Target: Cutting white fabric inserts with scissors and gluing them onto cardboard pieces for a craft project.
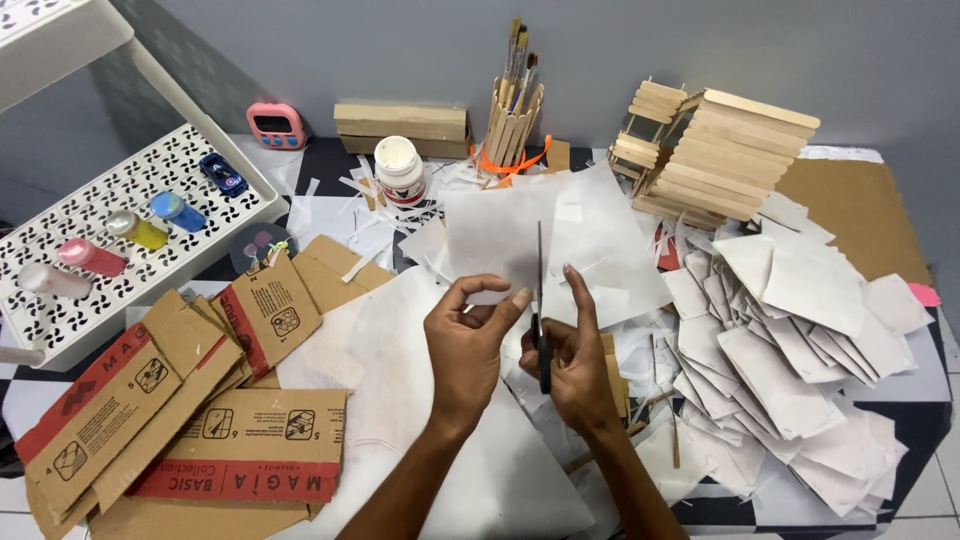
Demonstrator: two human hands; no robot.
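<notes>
Left hand point(465, 345) raised over the table, thumb and forefinger curled toward each other and pinching the lower edge of a white paper sheet point(500, 235). Right hand point(575, 365) just beside it, closed around the handles of a pair of scissors point(541, 310), forefinger stretched upward along the blades, blades pointing away and running up into the sheet. Sheet held between and above both hands, spread flat. Below the hands, more white paper point(480, 480) covering the table. To the right of the right hand, a big heap of cut white paper pieces point(790, 340). To the left of the left hand, flattened brown cardboard boxes point(190, 400) with red bands. Beyond the hands, a white jar point(399, 170), a stick-built cup of paintbrushes point(513, 110), and a little house of wooden craft sticks point(715, 155) farther right. Far left, a white perforated tray point(200, 160) with small paint bottles point(130, 235) and a blue toy car point(222, 174); a pink timer point(277, 125) behind it.
</notes>
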